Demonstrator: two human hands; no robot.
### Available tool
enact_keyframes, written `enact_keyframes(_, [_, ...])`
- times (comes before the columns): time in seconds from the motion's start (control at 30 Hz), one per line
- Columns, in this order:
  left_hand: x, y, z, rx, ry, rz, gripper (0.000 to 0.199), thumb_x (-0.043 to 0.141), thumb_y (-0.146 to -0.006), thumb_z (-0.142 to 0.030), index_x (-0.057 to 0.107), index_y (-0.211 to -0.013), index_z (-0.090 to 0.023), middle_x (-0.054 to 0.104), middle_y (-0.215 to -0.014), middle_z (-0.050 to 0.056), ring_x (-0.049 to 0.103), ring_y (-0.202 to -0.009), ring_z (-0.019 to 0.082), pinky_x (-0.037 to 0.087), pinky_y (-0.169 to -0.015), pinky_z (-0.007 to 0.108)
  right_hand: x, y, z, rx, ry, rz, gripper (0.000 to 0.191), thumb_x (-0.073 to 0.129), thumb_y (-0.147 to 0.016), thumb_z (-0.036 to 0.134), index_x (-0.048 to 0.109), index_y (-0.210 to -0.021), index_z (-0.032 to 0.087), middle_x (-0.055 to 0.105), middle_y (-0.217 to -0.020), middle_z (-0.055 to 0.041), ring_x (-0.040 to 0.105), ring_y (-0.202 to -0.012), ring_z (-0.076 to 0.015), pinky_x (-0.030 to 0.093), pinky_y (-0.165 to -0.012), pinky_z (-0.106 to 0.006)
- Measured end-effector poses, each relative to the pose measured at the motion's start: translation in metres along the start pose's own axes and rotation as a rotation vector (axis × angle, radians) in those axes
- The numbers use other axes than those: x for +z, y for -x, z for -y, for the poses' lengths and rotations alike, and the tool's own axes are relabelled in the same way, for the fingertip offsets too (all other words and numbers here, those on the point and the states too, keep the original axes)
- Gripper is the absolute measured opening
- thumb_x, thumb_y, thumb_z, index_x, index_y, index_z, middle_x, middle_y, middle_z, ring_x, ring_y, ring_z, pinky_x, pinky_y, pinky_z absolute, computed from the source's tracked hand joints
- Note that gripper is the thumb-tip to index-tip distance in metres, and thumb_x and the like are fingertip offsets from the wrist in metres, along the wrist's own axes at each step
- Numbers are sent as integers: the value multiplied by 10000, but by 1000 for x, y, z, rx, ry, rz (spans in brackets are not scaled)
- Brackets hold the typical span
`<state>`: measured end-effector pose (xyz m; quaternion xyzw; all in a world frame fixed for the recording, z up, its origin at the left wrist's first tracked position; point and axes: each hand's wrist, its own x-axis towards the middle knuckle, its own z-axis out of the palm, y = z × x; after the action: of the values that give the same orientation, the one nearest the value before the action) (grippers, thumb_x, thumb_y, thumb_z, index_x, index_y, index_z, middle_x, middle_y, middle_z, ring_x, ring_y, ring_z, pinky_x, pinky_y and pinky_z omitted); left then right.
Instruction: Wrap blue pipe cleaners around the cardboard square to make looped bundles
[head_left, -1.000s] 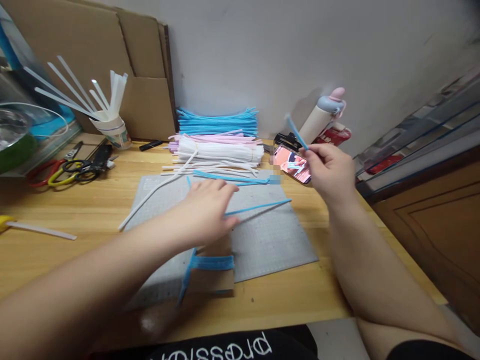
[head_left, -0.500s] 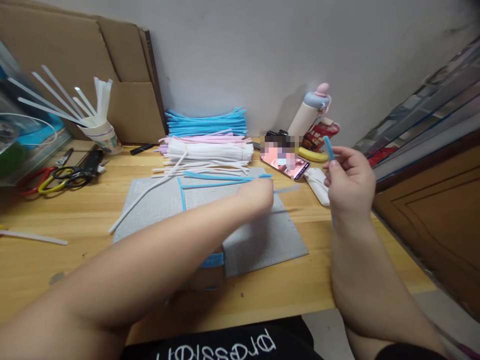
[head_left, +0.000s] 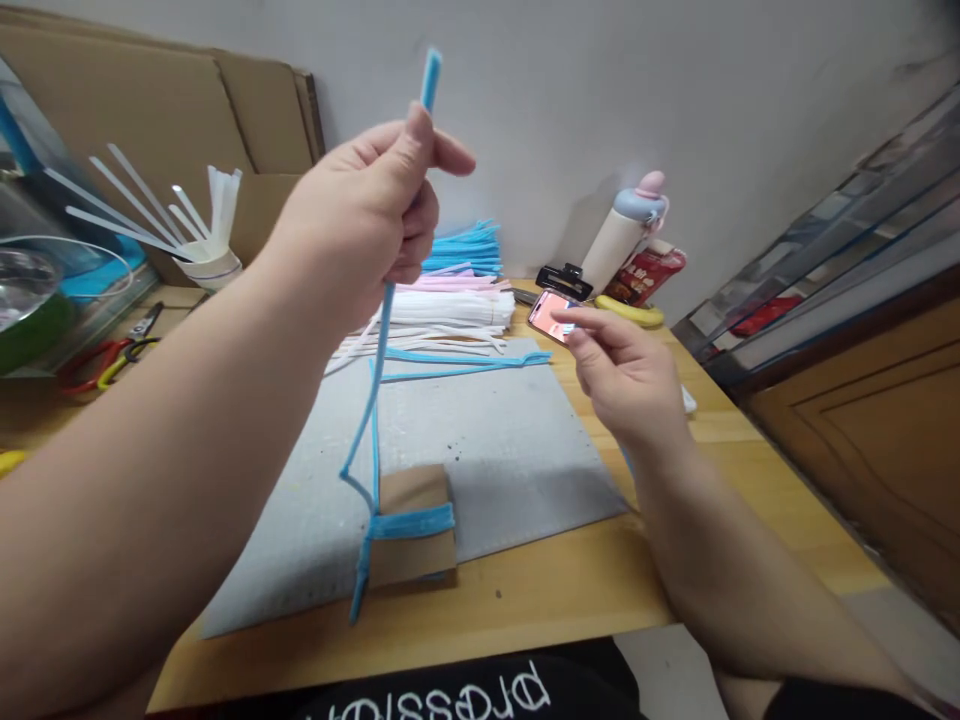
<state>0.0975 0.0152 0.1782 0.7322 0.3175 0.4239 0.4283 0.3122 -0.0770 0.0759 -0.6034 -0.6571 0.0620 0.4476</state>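
My left hand (head_left: 375,205) is raised over the back of the mat, its thumb and finger pinching a blue pipe cleaner (head_left: 381,345). One end sticks up above the fist; the rest runs down, bends sharply and meets blue pipe cleaners wrapped as a band (head_left: 416,521) around a small brown cardboard piece (head_left: 412,572). My right hand (head_left: 619,365) is curled close to a phone (head_left: 546,312), index finger stretched over the screen; whether it touches cannot be told. A blue strand shows below that wrist, apparently from another pipe cleaner in the hand; its held part is hidden.
A grey mat (head_left: 517,470) lies on the wooden table, with loose blue pipe cleaners along its back. Behind are white bundles (head_left: 457,312) and blue bundles (head_left: 469,250). A bottle (head_left: 611,245), banana (head_left: 630,312) and red packet stand back right; scissors (head_left: 94,368) and a cup of strips (head_left: 210,268) are left.
My left hand has risen and moved left, drawing the blue pipe cleaner upward and uncovering the cardboard. My right hand has moved left and down to the phone. The view has shifted slightly.
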Motion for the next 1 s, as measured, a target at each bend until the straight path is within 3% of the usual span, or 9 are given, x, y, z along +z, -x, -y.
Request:
enact_keyframes(0.03, [-5,2,-2,41,-87,-46,431,270,-957,-390,578,-1044,-101,342,-658,-40,608,-804,174,323,-621,274,2,-1,5,19,-67,2,300,426,-922,403,640,-1115,320,669,-912,-60,633,-749,-211,482,-570,-350])
enact_keyframes(0.13, [-13,8,-9,37,-334,-25,333,424,-934,-331,658,-944,-94,449,-656,-12,509,-607,63,350,-572,239,9,-4,15,83,-281,73,289,481,-907,361,637,-1127,257,656,-883,-52,587,-692,-167,439,-552,-303])
enact_keyframes(0.23, [-12,16,-6,16,-490,11,303,501,-891,-247,620,-1170,-241,561,-679,-3,400,-468,72,310,-447,225,17,-6,18,181,-562,225,333,499,-890,270,513,-1220,229,653,-805,-18,496,-574,-105,385,-515,-250])
enact_keyframes(0.27, [-9,19,-3,34,-573,87,326,498,-889,-239,603,-1197,-266,585,-685,-6,417,-476,86,318,-459,234,20,-5,18,220,-648,251,299,518,-875,258,504,-1172,220,659,-783,-11,487,-562,-98,375,-508,-238])
enact_keyframes(0.4, [10,37,16,225,-805,364,241,457,-903,-279,681,-856,-205,631,-757,22,545,-675,164,383,-593,271,23,0,18,351,-777,250,165,638,-794,293,527,-854,187,665,-736,-22,532,-575,-104,357,-478,-223])
enact_keyframes(0.57, [33,64,29,236,-726,397,249,404,-912,-159,649,-915,-202,645,-861,36,586,-773,174,399,-653,273,17,13,17,376,-734,209,173,674,-780,304,658,-875,160,548,-637,29,389,-496,-52,274,-439,-201])
enact_keyframes(0.67, [43,78,32,113,-620,268,138,480,-898,-188,614,-929,-196,633,-754,0,555,-676,152,379,-586,255,16,24,23,443,-830,214,144,666,-799,293,642,-887,181,567,-665,26,419,-513,-55,310,-451,-191])
enact_keyframes(0.83, [56,88,36,139,-325,16,53,571,-843,-138,593,-810,-173,602,-793,7,555,-769,139,428,-696,256,22,37,40,398,-988,169,73,655,-829,261,627,-866,205,584,-682,25,492,-563,-68,371,-474,-180])
enact_keyframes(1.0, [64,90,36,-79,52,-20,84,621,-813,-178,547,-852,-189,573,-739,-24,556,-677,117,454,-614,241,28,40,46,387,-1076,130,29,634,-847,224,615,-868,215,576,-688,32,489,-558,-62,364,-458,-168])
